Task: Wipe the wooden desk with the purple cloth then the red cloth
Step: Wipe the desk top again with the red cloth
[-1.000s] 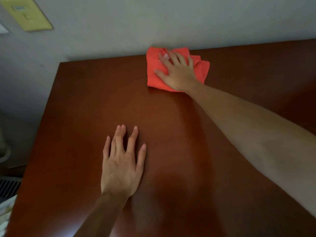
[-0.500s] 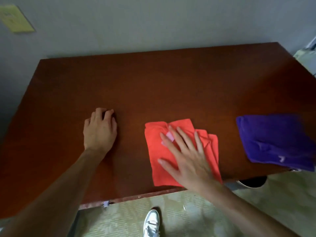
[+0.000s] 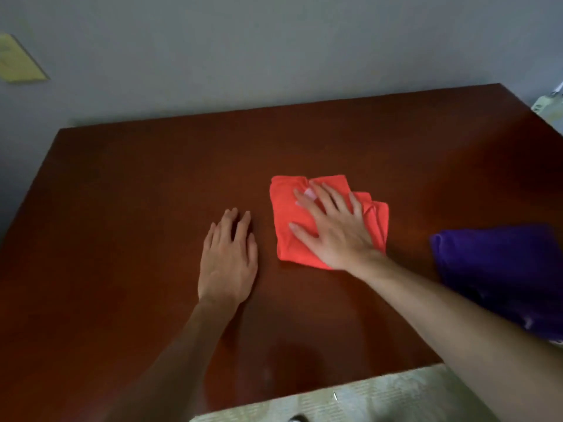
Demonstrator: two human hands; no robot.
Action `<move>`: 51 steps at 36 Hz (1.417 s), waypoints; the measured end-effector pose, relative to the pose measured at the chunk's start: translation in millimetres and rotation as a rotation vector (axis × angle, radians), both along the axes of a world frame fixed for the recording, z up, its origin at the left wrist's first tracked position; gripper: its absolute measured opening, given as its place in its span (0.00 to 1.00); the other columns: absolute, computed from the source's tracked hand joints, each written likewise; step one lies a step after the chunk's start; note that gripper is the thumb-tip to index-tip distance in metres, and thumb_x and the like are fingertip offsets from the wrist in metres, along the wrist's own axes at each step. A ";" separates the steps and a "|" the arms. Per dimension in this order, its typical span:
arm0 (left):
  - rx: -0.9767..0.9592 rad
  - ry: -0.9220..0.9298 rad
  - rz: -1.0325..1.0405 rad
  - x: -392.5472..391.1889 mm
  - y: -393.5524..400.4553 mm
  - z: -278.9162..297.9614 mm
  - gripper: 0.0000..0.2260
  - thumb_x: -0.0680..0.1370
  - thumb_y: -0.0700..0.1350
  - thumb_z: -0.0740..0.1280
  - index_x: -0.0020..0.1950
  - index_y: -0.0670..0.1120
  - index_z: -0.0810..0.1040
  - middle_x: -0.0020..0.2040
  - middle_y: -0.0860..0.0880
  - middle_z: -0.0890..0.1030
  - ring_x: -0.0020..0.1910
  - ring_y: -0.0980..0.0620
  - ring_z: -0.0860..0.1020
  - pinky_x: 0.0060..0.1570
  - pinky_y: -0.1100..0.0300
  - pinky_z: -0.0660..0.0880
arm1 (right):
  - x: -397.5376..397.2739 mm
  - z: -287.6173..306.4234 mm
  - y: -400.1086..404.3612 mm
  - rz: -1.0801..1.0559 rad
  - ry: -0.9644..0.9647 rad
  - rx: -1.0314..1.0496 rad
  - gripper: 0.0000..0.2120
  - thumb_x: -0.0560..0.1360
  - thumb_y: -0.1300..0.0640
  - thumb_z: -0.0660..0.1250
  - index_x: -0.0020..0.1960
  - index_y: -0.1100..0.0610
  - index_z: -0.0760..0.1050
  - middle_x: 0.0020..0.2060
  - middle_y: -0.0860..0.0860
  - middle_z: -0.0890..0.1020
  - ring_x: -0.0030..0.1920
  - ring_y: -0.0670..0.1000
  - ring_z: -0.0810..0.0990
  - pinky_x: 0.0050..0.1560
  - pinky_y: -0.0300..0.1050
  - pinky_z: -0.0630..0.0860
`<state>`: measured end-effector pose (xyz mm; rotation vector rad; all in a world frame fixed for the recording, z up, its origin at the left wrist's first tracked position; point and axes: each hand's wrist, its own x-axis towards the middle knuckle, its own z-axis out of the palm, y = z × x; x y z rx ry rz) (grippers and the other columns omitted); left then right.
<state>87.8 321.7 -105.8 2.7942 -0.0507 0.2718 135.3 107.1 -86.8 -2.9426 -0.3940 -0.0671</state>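
- Red cloth [image 3: 307, 226]: one, folded, lying flat on the desk [image 3: 128, 226] near its middle. This is the landmark for the entries below.
- Right hand [image 3: 332, 229]: one, laid palm down on the red cloth with fingers straight and spread. It presses the cloth to the wood and grips nothing.
- Left hand [image 3: 228, 260]: one, just left of the red cloth and not touching it. It rests flat on bare wood, fingers straight and loosely together, holding nothing.
- Purple cloth [image 3: 499, 269]: one, bunched, well right of the red cloth at the desk's right edge. Part of it seems to hang past the near corner. No hand is on it.
- Desk: one, dark reddish wood, its far edge against a grey wall [image 3: 274, 50]. The surface shows no stains or wet streaks that I can make out.
- Yellow plate [image 3: 18, 60]: one, on the wall, far up and left of the red cloth.
- Floor [image 3: 365, 400]: pale, showing below the desk's near edge.
- Progress, as I judge it: with the purple cloth set aside, the first wipe looks finished. The red-cloth wipe is under way. How much of the surface it has covered cannot be told, so the remainder is unknown.
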 end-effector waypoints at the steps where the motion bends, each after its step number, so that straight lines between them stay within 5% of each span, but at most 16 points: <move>1: 0.009 0.018 -0.012 0.8 0.2 1.5 0.23 0.83 0.51 0.50 0.77 0.49 0.66 0.76 0.44 0.66 0.78 0.47 0.61 0.77 0.49 0.56 | 19.8 1.2 2.6 -0.002 0.006 -0.004 0.38 0.75 0.28 0.41 0.82 0.40 0.55 0.82 0.48 0.59 0.82 0.51 0.55 0.78 0.61 0.51; 11: 0.093 0.111 -0.048 1.2 0.7 7.7 0.23 0.84 0.58 0.48 0.80 0.60 0.58 0.80 0.45 0.59 0.81 0.51 0.53 0.78 0.50 0.53 | 214.9 -1.8 33.9 -0.091 -0.002 0.037 0.33 0.80 0.31 0.54 0.82 0.41 0.56 0.83 0.49 0.57 0.82 0.54 0.54 0.78 0.66 0.49; 19: 0.078 0.123 -0.055 2.3 2.6 8.1 0.23 0.83 0.59 0.50 0.79 0.59 0.61 0.80 0.46 0.60 0.81 0.52 0.54 0.77 0.51 0.52 | 262.6 0.9 36.9 -0.073 -0.002 0.033 0.34 0.80 0.30 0.54 0.82 0.42 0.57 0.83 0.48 0.56 0.81 0.54 0.55 0.78 0.67 0.49; 26: 0.064 0.132 -0.058 4.3 3.5 9.6 0.24 0.83 0.60 0.48 0.79 0.60 0.61 0.79 0.46 0.61 0.81 0.51 0.54 0.78 0.50 0.54 | 209.3 3.4 19.4 0.018 0.016 -0.007 0.35 0.80 0.29 0.50 0.83 0.42 0.54 0.83 0.49 0.55 0.82 0.53 0.51 0.79 0.65 0.46; 33: 0.064 0.116 -0.039 2.0 0.0 13.7 0.24 0.82 0.60 0.48 0.78 0.59 0.62 0.77 0.44 0.63 0.80 0.48 0.56 0.78 0.51 0.53 | 70.5 -0.3 -22.4 0.057 -0.008 0.006 0.38 0.77 0.27 0.42 0.83 0.42 0.54 0.83 0.48 0.57 0.82 0.51 0.51 0.80 0.63 0.45; 42: 0.207 0.088 -0.003 -4.1 -14.8 19.0 0.22 0.84 0.55 0.51 0.77 0.52 0.67 0.73 0.38 0.68 0.73 0.37 0.67 0.71 0.40 0.64 | -124.9 -7.4 -72.6 0.133 -0.075 0.093 0.35 0.80 0.31 0.53 0.82 0.45 0.59 0.83 0.50 0.58 0.82 0.53 0.55 0.79 0.64 0.50; 46: 0.258 0.062 0.028 -5.3 -35.9 28.3 0.20 0.83 0.47 0.58 0.75 0.47 0.70 0.71 0.40 0.71 0.68 0.37 0.72 0.67 0.40 0.67 | -139.8 -8.3 -75.7 0.111 -0.064 0.129 0.34 0.79 0.31 0.54 0.82 0.44 0.60 0.83 0.49 0.58 0.82 0.52 0.54 0.80 0.64 0.49; 51: 0.039 0.015 0.061 10.7 -90.1 36.3 0.16 0.80 0.46 0.65 0.68 0.49 0.76 0.65 0.42 0.73 0.63 0.39 0.74 0.60 0.43 0.69 | -91.0 -12.7 -84.0 0.136 -0.109 0.180 0.30 0.79 0.34 0.55 0.79 0.43 0.65 0.81 0.49 0.64 0.81 0.52 0.60 0.80 0.60 0.50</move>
